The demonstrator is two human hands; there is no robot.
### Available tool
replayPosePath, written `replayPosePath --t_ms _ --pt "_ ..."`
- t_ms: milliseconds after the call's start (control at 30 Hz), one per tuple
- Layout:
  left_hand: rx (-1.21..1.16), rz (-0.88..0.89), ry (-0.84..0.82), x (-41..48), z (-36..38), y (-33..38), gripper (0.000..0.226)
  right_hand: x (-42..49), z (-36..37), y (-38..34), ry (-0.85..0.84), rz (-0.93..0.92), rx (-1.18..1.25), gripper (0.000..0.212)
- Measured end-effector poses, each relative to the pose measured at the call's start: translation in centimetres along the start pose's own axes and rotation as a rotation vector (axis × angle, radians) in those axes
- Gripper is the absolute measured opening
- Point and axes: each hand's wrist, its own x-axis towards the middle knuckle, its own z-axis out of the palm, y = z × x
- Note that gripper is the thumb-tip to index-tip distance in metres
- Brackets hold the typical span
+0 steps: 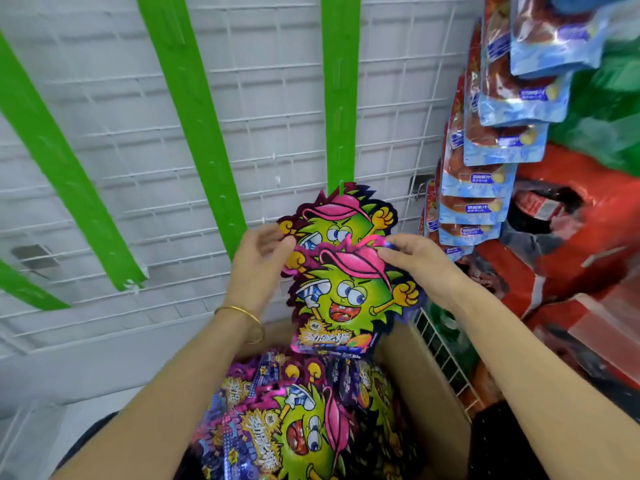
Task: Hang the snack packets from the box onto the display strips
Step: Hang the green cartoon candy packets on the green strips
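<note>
snack packet point(349, 299) up before the white wire grid point(277, 98) and green display strips point(341, 98); my cardboard box point(426, 393) below holds more packets point(294, 427); my left hand point(256, 268) and right hand point(426, 268) pinch its upper edges, under one hung packet point(343, 216).

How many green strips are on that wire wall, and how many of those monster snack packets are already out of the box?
Green strips: 4
Monster packets outside the cardboard box: 2
Total: 6
</note>
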Motion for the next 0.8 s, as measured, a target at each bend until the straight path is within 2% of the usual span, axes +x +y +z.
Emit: replayPosePath --t_ms 100,167,300,433,800 --pt "0.106 0.187 0.004 3.2 1.2 4.0 0.035 0.6 -0.6 -2.3 0.010 -0.150 -0.218 0.009" --pt "0.169 0.250 -0.044 5.3 2.6 6.3 0.036 1.2 -0.7 -4.0 0.036 -0.229 -0.293 0.012" --pt "0.330 0.285 -0.108 8.2 4.8 9.5 0.016 3.5 -0.8 -7.1 0.180 -0.377 -0.444 0.011" --pt "0.477 0.231 -0.156 9.0 5.3 10.6 0.039 5.3 -0.6 -9.5 0.305 -0.449 -0.530 0.019" --pt "0.306 0.026 -0.175 8.8 5.1 11.6 0.039 5.7 0.8 -11.1 0.501 -0.555 -0.745 0.026"
